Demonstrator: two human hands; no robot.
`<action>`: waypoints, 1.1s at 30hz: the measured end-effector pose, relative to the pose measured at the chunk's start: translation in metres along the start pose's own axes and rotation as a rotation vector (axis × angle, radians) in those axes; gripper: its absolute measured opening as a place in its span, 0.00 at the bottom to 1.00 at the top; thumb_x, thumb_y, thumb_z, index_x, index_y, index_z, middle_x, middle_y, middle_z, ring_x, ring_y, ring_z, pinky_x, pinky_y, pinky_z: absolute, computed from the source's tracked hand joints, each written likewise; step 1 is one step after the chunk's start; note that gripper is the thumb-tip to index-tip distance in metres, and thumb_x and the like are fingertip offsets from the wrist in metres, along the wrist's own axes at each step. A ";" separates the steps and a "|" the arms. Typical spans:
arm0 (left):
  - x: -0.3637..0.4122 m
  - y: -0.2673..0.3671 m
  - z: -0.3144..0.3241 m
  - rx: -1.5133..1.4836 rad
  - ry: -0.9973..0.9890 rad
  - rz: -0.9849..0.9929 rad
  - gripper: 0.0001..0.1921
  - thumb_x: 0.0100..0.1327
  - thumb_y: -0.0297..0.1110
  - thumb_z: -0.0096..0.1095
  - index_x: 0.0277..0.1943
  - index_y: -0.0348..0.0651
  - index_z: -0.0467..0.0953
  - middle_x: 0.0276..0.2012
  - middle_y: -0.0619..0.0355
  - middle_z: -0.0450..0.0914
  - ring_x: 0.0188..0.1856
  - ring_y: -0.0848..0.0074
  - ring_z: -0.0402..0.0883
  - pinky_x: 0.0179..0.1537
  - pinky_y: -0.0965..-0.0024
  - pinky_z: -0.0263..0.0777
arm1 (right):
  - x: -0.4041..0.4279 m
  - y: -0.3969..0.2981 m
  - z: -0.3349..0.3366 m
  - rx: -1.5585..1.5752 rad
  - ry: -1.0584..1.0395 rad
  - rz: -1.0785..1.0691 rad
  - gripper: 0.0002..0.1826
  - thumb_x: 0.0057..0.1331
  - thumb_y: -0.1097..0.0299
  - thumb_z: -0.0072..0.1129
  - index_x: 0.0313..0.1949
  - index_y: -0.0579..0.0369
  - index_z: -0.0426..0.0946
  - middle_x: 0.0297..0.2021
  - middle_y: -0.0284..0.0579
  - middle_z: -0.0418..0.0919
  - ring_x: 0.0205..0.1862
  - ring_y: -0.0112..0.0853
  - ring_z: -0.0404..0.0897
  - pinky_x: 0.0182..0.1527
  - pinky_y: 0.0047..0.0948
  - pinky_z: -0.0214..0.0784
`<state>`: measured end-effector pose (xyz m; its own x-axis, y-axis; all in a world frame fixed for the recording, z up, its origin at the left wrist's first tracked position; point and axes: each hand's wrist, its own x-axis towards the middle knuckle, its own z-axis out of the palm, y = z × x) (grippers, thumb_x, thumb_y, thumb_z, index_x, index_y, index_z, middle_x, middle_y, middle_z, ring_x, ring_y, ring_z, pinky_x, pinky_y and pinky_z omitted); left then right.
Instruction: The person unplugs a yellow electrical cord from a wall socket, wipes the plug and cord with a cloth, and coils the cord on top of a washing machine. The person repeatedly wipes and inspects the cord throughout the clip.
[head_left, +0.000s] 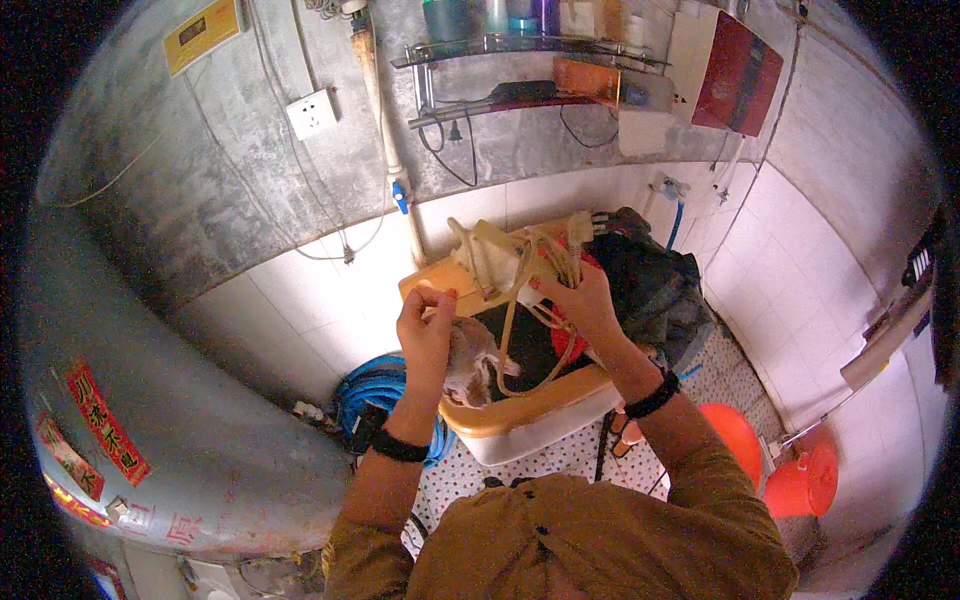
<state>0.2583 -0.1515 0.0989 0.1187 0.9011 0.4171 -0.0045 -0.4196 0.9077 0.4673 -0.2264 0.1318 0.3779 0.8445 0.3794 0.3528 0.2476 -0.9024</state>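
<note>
My right hand (581, 300) grips a bundle of cream power cord (551, 262), its loops hanging over a tub-shaped washing container with a yellow-orange rim (525, 401). The cord's plug (598, 223) points to the right above that hand. A pale cream part (491, 259) lies beside the coil, under some loops. My left hand (429, 315) is held above the container's left end, thumb and forefinger pinched together; whether something small is between them cannot be made out. Inside the container are a greyish cloth (469, 360), dark cloth and something red. Dark clothing (652, 285) is heaped at the right.
A coiled blue hose (371, 390) lies left of the container. Red buckets (806, 480) stand at the right. A large grey rounded tank (225, 450) fills the left. On the wall are a glass shelf (525, 49), a socket (311, 114) and a pipe with a blue valve (399, 196).
</note>
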 end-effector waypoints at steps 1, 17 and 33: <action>0.002 -0.004 0.002 -0.086 -0.082 -0.020 0.13 0.61 0.28 0.64 0.47 0.36 0.73 0.37 0.57 0.79 0.37 0.81 0.78 0.36 0.78 0.72 | -0.001 0.000 0.000 0.078 -0.001 0.008 0.16 0.55 0.64 0.68 0.39 0.60 0.78 0.24 0.30 0.75 0.26 0.17 0.72 0.28 0.19 0.64; 0.002 -0.005 0.023 -0.326 -0.177 -0.065 0.18 0.61 0.27 0.64 0.54 0.38 0.71 0.42 0.58 0.79 0.44 0.76 0.79 0.42 0.74 0.75 | -0.011 -0.003 -0.013 0.476 -0.079 0.363 0.17 0.63 0.55 0.60 0.42 0.56 0.75 0.19 0.30 0.69 0.15 0.17 0.62 0.18 0.17 0.52; 0.035 -0.028 -0.026 -0.784 -0.173 -0.496 0.21 0.65 0.41 0.58 0.54 0.36 0.71 0.43 0.50 0.79 0.42 0.64 0.81 0.42 0.62 0.77 | 0.001 0.036 -0.042 -0.075 -0.219 0.237 0.11 0.63 0.63 0.60 0.42 0.56 0.79 0.29 0.34 0.79 0.29 0.23 0.74 0.32 0.24 0.69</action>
<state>0.2364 -0.1051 0.0890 0.4317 0.9018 0.0190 -0.5728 0.2578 0.7781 0.5165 -0.2367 0.1087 0.2667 0.9585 0.1002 0.3421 0.0031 -0.9397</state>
